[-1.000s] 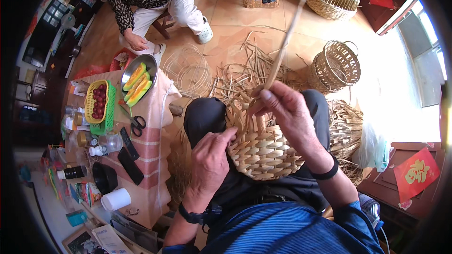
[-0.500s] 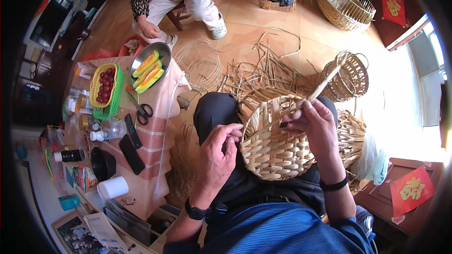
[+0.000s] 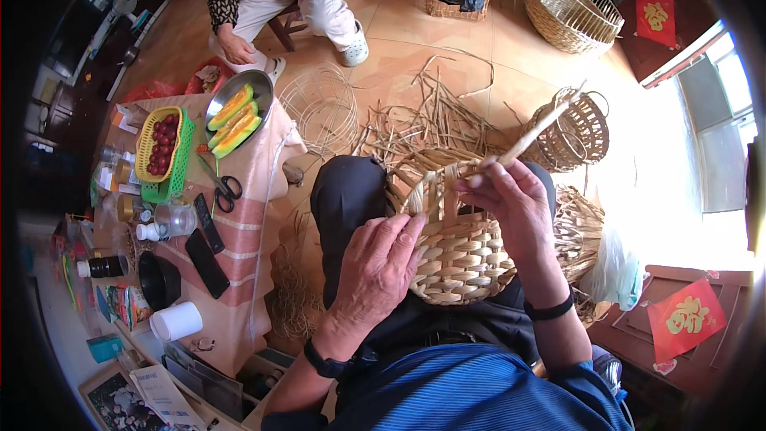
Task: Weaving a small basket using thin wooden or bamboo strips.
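A half-woven basket (image 3: 465, 259) of pale, flat plant strips rests on my lap between my knees, its openwork upper part showing several upright ribs. My left hand (image 3: 377, 262) is closed at the left side of this basket, its fingertips on the weave and its thumb mostly hidden. Above the right part of the basket, my right hand (image 3: 519, 203) pinches a long dried plant strip (image 3: 536, 129). The strip's free end points up and away to the right, and its other end runs down toward the basket's ribs.
Loose strips (image 3: 447, 112) lie on the tiled floor beyond my knees, beside a small basket (image 3: 576, 132). On the left, a cloth-covered table (image 3: 249, 251) holds melon slices (image 3: 234, 121), scissors (image 3: 228, 191) and jars. A seated person (image 3: 275, 0) is across from me.
My left hand has moved right and farther onto the basket's side. The right hand keeps the strip, shifted slightly left in the view. The whole scene has shifted a little left.
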Motion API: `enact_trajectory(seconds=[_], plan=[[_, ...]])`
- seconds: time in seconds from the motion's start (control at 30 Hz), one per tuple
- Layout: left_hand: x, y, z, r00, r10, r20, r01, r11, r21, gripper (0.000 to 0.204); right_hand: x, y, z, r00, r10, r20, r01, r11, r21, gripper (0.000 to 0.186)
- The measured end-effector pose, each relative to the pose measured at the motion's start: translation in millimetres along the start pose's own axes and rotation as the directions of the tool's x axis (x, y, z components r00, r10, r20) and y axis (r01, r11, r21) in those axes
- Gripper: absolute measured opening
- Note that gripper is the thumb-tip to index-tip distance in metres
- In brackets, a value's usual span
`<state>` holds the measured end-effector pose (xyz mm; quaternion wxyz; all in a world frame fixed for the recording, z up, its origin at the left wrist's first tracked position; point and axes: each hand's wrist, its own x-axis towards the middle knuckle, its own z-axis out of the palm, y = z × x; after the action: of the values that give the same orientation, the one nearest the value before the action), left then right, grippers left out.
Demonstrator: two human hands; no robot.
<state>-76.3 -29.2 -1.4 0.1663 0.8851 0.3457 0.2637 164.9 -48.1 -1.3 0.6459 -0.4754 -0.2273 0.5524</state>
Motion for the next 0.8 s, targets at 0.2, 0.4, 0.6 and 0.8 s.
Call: enact_trajectory(seconds=[0.2, 0.4, 0.6, 0.8], plan=[[5, 6, 4, 0.998, 0.004, 0.056, -0.012, 0.990, 0.141, 0.055, 19, -6, 32, 0.986, -0.075, 0.147, 0.100, 0.979, -0.175, 0.024], [10, 1, -1, 0.988, 0.018, 0.154, -0.041, 0.989, 0.144, 0.043, 12, -22, 51, 0.881, -0.315, 0.354, 0.474, 0.577, -0.666, 0.012], [11, 6, 4, 0.987, -0.035, 0.154, 0.015, 0.992, 0.129, 0.043, -10, -13, 49, 0.844, -0.101, 0.526, 0.532, 0.033, -0.846, 0.009], [9, 5, 0, 0.976, -0.079, 0.205, 0.061, 0.994, 0.093, 0.038, -19, -5, 51, 0.816, -0.088, 0.572, 0.568, -0.066, -0.820, 0.019]])
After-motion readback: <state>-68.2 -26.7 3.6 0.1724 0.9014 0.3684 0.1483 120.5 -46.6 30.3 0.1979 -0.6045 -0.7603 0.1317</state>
